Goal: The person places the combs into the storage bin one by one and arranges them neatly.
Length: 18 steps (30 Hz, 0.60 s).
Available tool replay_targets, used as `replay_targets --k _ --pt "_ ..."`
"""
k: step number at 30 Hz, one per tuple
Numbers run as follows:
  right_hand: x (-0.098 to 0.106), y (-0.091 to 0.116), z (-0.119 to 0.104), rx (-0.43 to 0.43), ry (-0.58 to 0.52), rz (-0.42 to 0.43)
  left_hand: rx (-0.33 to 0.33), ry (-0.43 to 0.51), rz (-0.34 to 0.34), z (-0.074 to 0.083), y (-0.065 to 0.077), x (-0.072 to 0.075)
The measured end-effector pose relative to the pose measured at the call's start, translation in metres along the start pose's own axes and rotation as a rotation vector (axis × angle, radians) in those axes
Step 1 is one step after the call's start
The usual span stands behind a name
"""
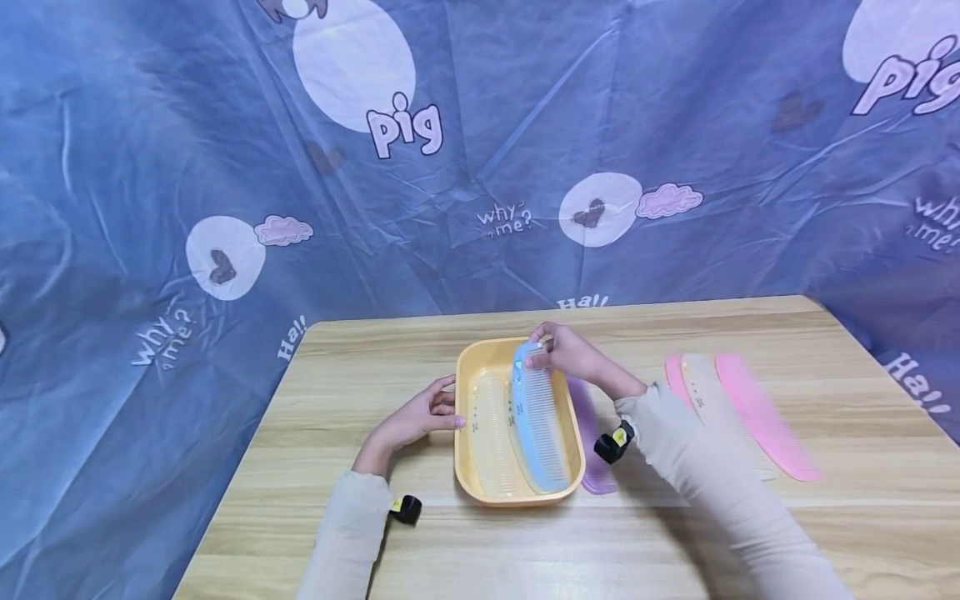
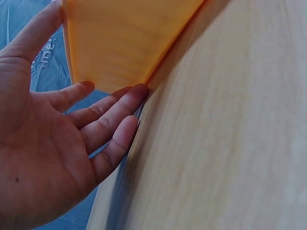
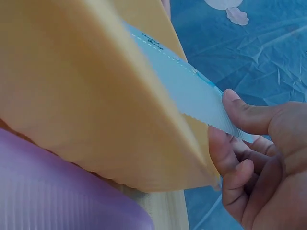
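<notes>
A light blue comb slants inside the yellow plastic tray. My right hand pinches its upper end between thumb and fingers, over the tray's far right rim; the right wrist view shows the same blue comb under the thumb. Two pale yellow combs lie in the tray: one comb at the left, the other partly covered by the blue one. My left hand rests against the tray's left side, thumb at the rim and loosely extended fingers touching the outer wall.
A purple comb lies along the tray's right side, partly hidden by my right arm. Farther right on the wooden table are a pink comb, a cream comb and another pink comb. A blue printed cloth hangs behind.
</notes>
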State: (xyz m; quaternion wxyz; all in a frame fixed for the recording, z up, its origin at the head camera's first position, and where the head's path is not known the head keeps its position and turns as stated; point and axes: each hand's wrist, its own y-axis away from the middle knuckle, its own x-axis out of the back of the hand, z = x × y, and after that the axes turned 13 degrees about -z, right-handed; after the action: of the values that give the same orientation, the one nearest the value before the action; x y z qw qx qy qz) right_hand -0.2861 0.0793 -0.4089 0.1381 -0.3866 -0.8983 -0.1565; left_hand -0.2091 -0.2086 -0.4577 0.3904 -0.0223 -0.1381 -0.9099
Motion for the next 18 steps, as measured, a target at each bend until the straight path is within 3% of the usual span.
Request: replay_targets --k 7,14,18 --pt "-0.0006 -0.0004 0.0034 0.055 0.218 0.060 0.000 -0.007 -0.002 -0.0008 -0.0002 0.0005" --pt "0.0019 0.0004 0.0063 0.027 0.449 0.104 -0.006 -0.001 -0.005 -0.0014 -0.0013 0.0004" --pt "0.0030 0.0014 0.0085 0.016 0.520 0.114 -0.003 -0.009 -0.003 -0.0009 -0.0011 0.0006"
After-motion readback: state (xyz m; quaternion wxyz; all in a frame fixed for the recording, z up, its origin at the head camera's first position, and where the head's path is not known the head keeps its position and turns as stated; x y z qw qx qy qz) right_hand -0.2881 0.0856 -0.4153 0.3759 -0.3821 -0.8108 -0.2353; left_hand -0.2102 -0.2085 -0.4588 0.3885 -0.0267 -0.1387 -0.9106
